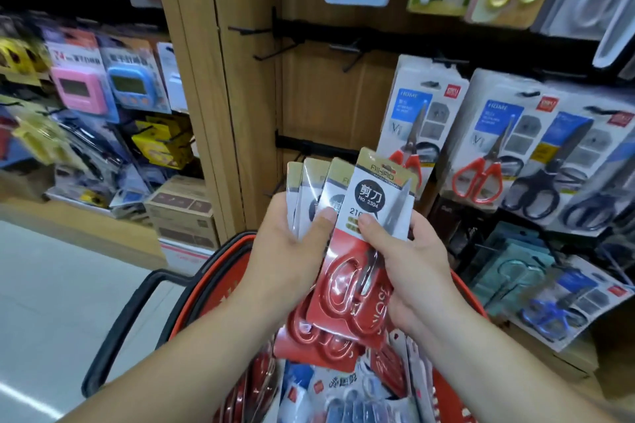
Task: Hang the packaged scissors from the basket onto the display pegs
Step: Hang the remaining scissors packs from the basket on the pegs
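The wooden display panel (330, 103) carries bare pegs (271, 51) straight above the hands; the red basket (220, 261) sits below, more packs inside; the fan of packaged scissors (311, 182) stands upright, hang-tabs toward those pegs; the left hand (281, 251) has its grip round the fan; the right hand (412, 261) pinches the front pack (378, 192).

The wooden pillar (220, 96) is light brown with a fine grain. In front of it, the packaged scissors (347, 251) are red below and white above, with a gold top band and a black round label with white characters. Below the pillar, the basket (206, 271) is red and its handle (118, 326) is black. Left of the pillar are a pink timer (77, 87), a blue timer (132, 84) and a yellow box (161, 144). Right of the pillar hang red-handled scissors (477, 178) and black-handled scissors (536, 192).
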`<state>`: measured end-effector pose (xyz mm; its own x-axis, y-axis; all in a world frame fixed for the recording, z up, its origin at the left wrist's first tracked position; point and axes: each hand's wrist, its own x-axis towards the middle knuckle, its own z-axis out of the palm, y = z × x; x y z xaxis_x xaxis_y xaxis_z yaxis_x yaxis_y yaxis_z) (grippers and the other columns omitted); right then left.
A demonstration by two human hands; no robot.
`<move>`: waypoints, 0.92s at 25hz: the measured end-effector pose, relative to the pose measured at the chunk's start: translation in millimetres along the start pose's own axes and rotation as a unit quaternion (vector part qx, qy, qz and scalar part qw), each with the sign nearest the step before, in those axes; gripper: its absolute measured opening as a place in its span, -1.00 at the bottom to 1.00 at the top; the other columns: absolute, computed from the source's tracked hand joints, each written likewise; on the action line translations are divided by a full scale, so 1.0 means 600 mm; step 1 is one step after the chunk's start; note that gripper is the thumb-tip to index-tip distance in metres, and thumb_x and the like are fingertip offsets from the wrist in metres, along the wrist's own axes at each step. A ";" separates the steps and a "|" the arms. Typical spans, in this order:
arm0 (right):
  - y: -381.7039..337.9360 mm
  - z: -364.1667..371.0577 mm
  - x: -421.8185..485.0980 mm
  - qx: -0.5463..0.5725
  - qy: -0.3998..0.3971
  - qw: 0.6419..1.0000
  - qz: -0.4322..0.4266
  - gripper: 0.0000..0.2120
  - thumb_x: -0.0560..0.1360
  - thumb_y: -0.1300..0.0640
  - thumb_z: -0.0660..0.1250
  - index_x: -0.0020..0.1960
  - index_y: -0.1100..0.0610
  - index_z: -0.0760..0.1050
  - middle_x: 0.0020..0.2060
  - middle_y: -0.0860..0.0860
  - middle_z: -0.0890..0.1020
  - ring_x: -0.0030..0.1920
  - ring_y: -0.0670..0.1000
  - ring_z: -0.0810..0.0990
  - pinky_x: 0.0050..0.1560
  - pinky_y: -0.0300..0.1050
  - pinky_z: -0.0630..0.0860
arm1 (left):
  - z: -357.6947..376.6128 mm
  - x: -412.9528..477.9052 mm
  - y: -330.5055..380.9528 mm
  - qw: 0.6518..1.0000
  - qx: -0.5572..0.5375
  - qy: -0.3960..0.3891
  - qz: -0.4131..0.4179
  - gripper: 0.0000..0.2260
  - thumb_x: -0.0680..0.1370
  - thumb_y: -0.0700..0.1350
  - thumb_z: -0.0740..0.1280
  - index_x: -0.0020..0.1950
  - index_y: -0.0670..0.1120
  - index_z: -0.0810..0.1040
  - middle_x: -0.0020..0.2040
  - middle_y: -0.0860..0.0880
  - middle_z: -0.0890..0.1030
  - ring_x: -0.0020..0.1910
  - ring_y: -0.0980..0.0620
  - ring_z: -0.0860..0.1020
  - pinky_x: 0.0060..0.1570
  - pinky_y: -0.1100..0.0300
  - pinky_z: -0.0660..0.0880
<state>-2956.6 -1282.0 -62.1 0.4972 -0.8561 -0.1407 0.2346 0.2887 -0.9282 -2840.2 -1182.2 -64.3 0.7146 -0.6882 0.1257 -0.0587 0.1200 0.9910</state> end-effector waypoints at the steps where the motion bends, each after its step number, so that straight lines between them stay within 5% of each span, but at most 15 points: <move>1: -0.003 0.006 0.001 0.003 -0.005 1.000 -0.008 -0.66 0.54 0.27 0.51 0.27 0.07 0.59 0.02 0.10 0.78 0.00 0.17 0.78 0.07 0.21 0.70 | -0.001 0.005 0.005 1.000 0.003 0.005 0.008 -0.82 0.67 -0.04 0.39 0.26 0.11 0.54 0.08 0.10 0.74 0.07 0.08 0.73 0.07 -0.03 0.69; 8: -0.040 0.024 0.055 -0.079 -0.007 0.990 -0.119 -0.59 0.53 0.32 0.51 0.30 0.00 0.58 0.05 0.01 0.77 0.01 0.05 0.78 -0.06 -0.02 0.72 | -0.011 0.094 0.021 0.998 -0.045 0.043 -0.004 -0.84 0.66 -0.15 0.41 0.23 0.00 0.57 0.04 -0.04 0.77 -0.01 -0.11 0.77 0.00 -0.22 0.70; 12: -0.046 0.023 0.078 -0.181 0.020 0.961 -0.211 -0.18 0.48 0.09 0.60 0.59 -0.27 0.28 0.45 -0.24 0.52 0.42 -0.14 0.54 0.38 0.07 0.56 | -0.038 0.133 0.018 0.994 -0.027 0.103 0.035 -0.85 0.65 -0.14 0.43 0.20 0.03 0.59 0.05 -0.01 0.77 0.01 -0.09 0.76 0.02 -0.26 0.69; 14: -0.060 0.033 0.075 -0.236 0.018 0.938 -0.253 -0.06 0.48 0.04 0.59 0.63 -0.35 0.11 0.56 -0.39 0.29 0.51 -0.35 0.29 0.51 -0.16 0.39 | -0.057 0.142 0.025 0.988 -0.040 0.137 0.054 -0.86 0.65 -0.15 0.42 0.19 0.02 0.60 0.04 -0.02 0.77 0.02 -0.10 0.76 0.04 -0.27 0.68; 17: -0.076 0.068 0.090 -0.265 0.001 0.922 -0.281 -0.05 0.52 0.12 0.55 0.66 -0.32 0.05 0.55 -0.43 0.19 0.36 -0.60 0.17 0.22 -0.69 0.21 | -0.086 0.148 0.035 0.984 -0.061 0.149 0.074 -0.85 0.66 -0.15 0.42 0.20 0.05 0.60 0.07 -0.04 0.76 0.05 -0.14 0.75 0.06 -0.29 0.67; 20: -0.081 0.109 0.125 -0.315 -0.005 0.908 -0.276 -0.07 0.57 0.19 0.51 0.67 -0.24 0.01 0.49 -0.46 0.20 0.23 -0.70 0.13 0.06 -0.80 0.11 | -0.106 0.150 0.040 0.982 -0.071 0.156 0.079 -0.86 0.66 -0.15 0.42 0.19 0.03 0.60 0.07 -0.04 0.76 0.04 -0.13 0.75 0.05 -0.28 0.68; 23: -0.081 0.132 0.157 -0.312 0.008 0.908 -0.279 -0.08 0.58 0.21 0.50 0.67 -0.26 0.02 0.62 -0.29 0.18 0.47 -0.40 0.13 0.10 -0.77 0.12 | -0.110 0.147 0.039 0.985 -0.089 0.131 0.069 -0.85 0.66 -0.13 0.41 0.21 0.03 0.58 0.06 -0.04 0.76 0.01 -0.13 0.76 0.01 -0.27 0.69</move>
<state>-2855.1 -1342.9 -3.3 0.4321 -0.8022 0.4120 -0.0756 -0.4874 -0.8699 -2732.8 -1192.8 -32.8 0.8651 -0.4508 0.2200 -0.0616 0.3397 0.9385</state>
